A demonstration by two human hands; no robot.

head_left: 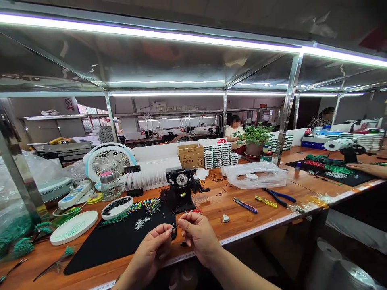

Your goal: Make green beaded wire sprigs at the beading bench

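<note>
Both hands are close together above the front edge of a black mat (99, 245). My left hand (155, 245) is closed in a pinch on a small metallic piece (173, 228), too tiny to name surely. Fingertips of my right hand (198, 235) are pinched together just beside it; what they hold, if anything, I cannot make out. Behind the hands stands a black hand-cranked winder (182, 181) with a round dial, beside a row of white spools (145, 180). Small silvery pieces (141, 223) and coloured beads (152, 205) lie on the mat.
White dishes (74, 228) are at the left, near a fan (109, 162). To the right lie a craft knife (245, 205), a yellow-handled tool (266, 201), blue-handled pliers (279, 197) and a plastic bag (256, 176). A co-worker's hand (367, 169) rests far right.
</note>
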